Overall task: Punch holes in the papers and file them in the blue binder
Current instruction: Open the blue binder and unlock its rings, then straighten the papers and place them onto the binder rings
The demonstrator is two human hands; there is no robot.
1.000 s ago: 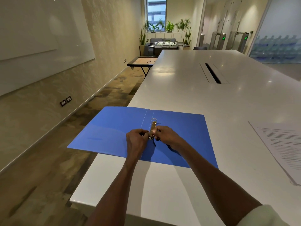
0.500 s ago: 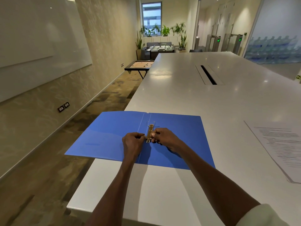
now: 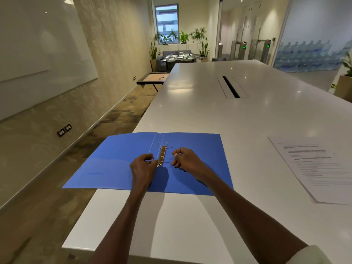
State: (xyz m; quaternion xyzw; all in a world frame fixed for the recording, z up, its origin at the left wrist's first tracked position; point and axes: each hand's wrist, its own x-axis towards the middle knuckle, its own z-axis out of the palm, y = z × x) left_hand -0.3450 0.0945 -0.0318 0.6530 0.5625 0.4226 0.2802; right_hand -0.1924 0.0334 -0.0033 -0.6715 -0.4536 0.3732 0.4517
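Observation:
The blue binder [image 3: 118, 161] lies open and flat at the table's near left corner, its left cover hanging over the edge. Its metal ring mechanism [image 3: 162, 156] runs along the spine, and the rings stand split open. My left hand [image 3: 142, 168] rests just left of the mechanism, fingertips pinched at the near left half-ring. My right hand [image 3: 187, 161] sits a little to the right of the mechanism on the right cover, fingers curled, nothing visible in them. A stack of printed papers [image 3: 320, 168] lies on the table at the right. No hole punch is in view.
The long white table [image 3: 209, 111] stretches away, with a black cable slot [image 3: 230, 86] in its middle. The table's left edge drops to carpeted floor. A small game table [image 3: 152, 78] stands beyond the far left side.
Both hands were together on the ring mechanism; now they have drawn apart to either side and the rings stand open. The view has tilted slightly.

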